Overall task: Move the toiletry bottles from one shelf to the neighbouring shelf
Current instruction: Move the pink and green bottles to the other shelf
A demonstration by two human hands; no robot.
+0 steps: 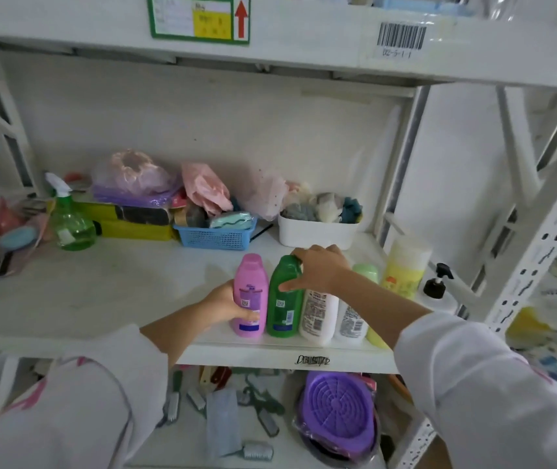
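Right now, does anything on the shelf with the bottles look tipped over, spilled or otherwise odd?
Nothing looks spilled or tipped. The pink bottle and green bottle stand upright in the front row, held by the left hand and right hand.

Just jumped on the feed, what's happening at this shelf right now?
A person is working at the row of toiletry bottles along the front edge of the middle shelf. The left hand grips the pink bottle at its side, and the right hand is closed over the top of the green bottle next to it. Both bottles stand upright on the shelf. Two white bottles and a yellow bottle wait to the right, untouched.
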